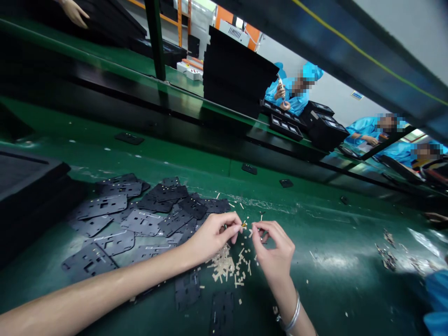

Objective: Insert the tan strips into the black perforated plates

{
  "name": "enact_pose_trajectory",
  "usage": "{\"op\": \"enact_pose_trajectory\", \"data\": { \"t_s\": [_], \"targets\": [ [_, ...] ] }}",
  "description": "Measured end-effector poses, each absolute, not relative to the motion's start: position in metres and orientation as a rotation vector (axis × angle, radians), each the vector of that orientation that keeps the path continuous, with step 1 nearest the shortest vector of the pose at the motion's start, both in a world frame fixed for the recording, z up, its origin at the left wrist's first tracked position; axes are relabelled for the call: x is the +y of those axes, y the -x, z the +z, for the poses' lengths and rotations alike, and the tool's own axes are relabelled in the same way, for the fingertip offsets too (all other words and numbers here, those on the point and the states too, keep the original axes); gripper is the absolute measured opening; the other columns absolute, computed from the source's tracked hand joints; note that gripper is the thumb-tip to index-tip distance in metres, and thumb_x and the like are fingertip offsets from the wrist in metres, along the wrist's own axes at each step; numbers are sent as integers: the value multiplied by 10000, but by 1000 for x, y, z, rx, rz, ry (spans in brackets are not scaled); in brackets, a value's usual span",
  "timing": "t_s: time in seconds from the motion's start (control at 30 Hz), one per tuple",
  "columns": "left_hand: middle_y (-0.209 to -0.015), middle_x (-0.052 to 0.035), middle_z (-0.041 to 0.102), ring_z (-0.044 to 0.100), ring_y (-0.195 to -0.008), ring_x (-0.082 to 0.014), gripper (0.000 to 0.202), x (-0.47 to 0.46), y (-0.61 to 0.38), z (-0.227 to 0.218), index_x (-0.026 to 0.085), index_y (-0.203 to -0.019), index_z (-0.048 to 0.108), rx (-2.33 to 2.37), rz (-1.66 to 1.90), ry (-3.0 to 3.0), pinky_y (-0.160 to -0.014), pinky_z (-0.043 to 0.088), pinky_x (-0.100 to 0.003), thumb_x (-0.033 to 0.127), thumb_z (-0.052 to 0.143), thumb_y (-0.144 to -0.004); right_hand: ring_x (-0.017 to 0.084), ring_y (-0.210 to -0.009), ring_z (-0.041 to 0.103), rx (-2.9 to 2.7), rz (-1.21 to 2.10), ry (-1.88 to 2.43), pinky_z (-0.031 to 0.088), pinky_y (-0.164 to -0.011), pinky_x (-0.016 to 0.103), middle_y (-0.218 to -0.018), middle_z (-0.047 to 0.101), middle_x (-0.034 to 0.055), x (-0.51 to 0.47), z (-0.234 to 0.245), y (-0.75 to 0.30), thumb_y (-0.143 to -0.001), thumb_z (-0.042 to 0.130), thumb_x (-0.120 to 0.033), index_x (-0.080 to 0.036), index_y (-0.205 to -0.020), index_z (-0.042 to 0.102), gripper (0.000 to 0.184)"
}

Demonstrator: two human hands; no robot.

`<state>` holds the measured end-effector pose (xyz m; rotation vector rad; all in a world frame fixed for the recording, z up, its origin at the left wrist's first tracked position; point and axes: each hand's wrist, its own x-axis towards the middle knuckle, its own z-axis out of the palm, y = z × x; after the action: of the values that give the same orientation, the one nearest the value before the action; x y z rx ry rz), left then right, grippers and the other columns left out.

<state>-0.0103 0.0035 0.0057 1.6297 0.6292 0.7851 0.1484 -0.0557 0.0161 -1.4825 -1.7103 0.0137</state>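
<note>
My left hand [220,233] is closed in a pinch on a small gold-coloured piece [244,224]. Just to its right, my right hand [275,242] has thumb and forefinger pressed together. A tiny pale scrap shows at those fingertips, too small to name for sure. Below and between both hands lies a loose heap of small beige strips [224,266]. Many flat black plates with cut-outs [142,221] are piled left of my left hand, overlapping one another. Two more black plates [187,289] lie under my left forearm and nearer to me.
A dark stack of trays [31,196] stands at the left on the green table [315,205]. Small black plates [249,169] lie farther back. Small parts [388,254] and clear plastic [423,241] are at the right. Beyond a raised shelf, co-workers in blue [294,95] handle things near black trays [285,126].
</note>
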Motion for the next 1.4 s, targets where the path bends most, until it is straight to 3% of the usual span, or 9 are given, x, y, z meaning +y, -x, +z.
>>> {"op": "enact_pose_trajectory", "data": {
  "t_s": [0.17, 0.3, 0.43, 1.4],
  "targets": [
    [-501, 35, 449, 259, -409, -61, 214, 12, 10, 2, 159, -684, 419, 338, 603, -1008, -389, 154, -184, 318, 444, -826, 131, -616, 551, -1874, 242, 1463, 427, -522, 249, -764, 650, 26, -52, 21, -155, -800, 520, -136, -204, -862, 640, 151],
    [-485, 45, 374, 219, -406, -56, 175, 12, 10, 0, 162, -644, 379, 218, 435, -785, -384, 123, -187, 237, 439, -789, 127, -560, 526, -1815, 184, 1354, 425, -515, 265, -681, 631, 16, -57, 22, -147, -762, 590, -116, -192, -802, 616, 90],
    [-469, 43, 358, 195, -391, -48, 135, 11, 12, 2, 155, -632, 383, 181, 336, -712, -374, 92, -187, 177, 426, -758, 147, -648, 571, -1867, 130, 1206, 458, -569, 285, -730, 641, 39, -62, 23, -142, -737, 591, -42, -187, -840, 605, 178],
    [-423, 38, 368, 205, -357, -50, 85, 17, 15, -4, 144, -661, 470, 213, 207, -658, -348, 112, -168, 167, 470, -743, 142, -682, 570, -1903, 148, 1162, 475, -598, 276, -764, 640, 44, -64, 21, -137, -737, 581, -60, -178, -878, 565, 185]
  ]
}}
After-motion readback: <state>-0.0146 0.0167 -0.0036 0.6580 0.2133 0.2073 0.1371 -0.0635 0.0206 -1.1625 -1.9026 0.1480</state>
